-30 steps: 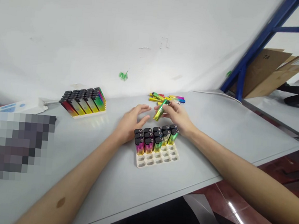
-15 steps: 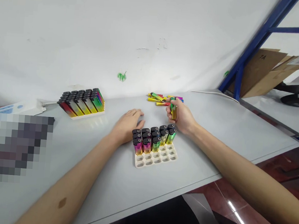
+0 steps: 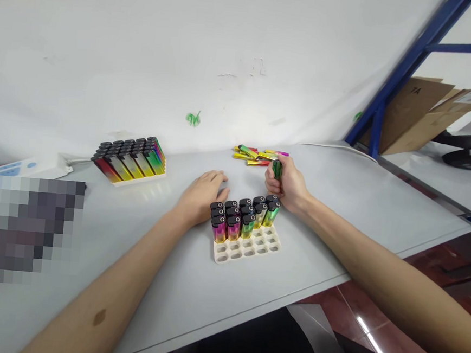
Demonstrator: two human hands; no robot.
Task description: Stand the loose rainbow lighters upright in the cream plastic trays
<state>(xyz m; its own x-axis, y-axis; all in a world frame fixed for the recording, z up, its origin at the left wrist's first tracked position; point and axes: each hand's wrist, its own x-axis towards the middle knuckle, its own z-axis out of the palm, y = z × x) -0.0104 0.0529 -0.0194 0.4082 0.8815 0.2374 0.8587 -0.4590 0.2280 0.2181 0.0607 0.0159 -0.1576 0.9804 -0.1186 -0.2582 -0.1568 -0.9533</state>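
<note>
At far left I'm seeing black-topped lighters standing close-packed in a pale tray. Nearer the middle, my left hand is lying palm down on the grey table, fingers loosely spread, gripping nothing that I'm seeing. Just beside it, a second tray is carrying upright lighters in its back rows, while its front holes are showing bare. Behind, loose lighters are lying flat in an overlapping heap by the wall. To the right, my right hand is curling its fingers round a green lighter, thumb resting close to its top, partly hiding it.

I'm judging these bodies light, stiff and fairly tough, but their shiny, smooth sides are probably being slippery under dry fingertips. I'm favouring a pinch across the flat sides just below the cap, keeping pressure off the top, where any lever or wheel might be moving.
</note>
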